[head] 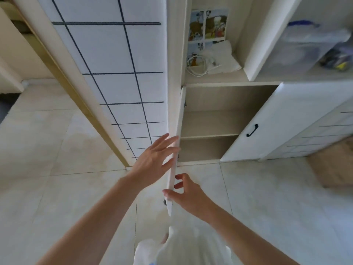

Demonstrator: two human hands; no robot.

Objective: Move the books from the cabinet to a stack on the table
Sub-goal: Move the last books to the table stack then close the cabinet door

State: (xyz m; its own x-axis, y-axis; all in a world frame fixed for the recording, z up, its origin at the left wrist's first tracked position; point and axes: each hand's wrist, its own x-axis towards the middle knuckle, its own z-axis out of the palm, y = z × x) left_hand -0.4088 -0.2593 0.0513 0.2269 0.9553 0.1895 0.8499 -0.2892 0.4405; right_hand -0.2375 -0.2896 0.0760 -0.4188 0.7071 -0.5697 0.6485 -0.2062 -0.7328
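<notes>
The head view looks down at a low cabinet (219,119) whose left door (176,150) stands open, seen edge-on. The left hand (152,159) lies flat against the door's outer face, fingers (168,139) spread wide and holding nothing. The right hand (189,194) pinches the door's free edge between thumb and fingers, near a dark knob (165,202).

No books show: both shelves of the opened compartment look bare, and the bench is out of sight. Books would likely be stiff and fairly heavy, best gripped across the spine or from beneath; that is a guess.

The right door (267,127) with its black handle (252,130) is shut. In the open shelf above lie a picture sheet (208,23), a coiled white cable (198,64) and folded cloth (227,58); a clear plastic tub (309,44) stands further right. The open door sits between the hands, blocking the left hand's reach inside.
</notes>
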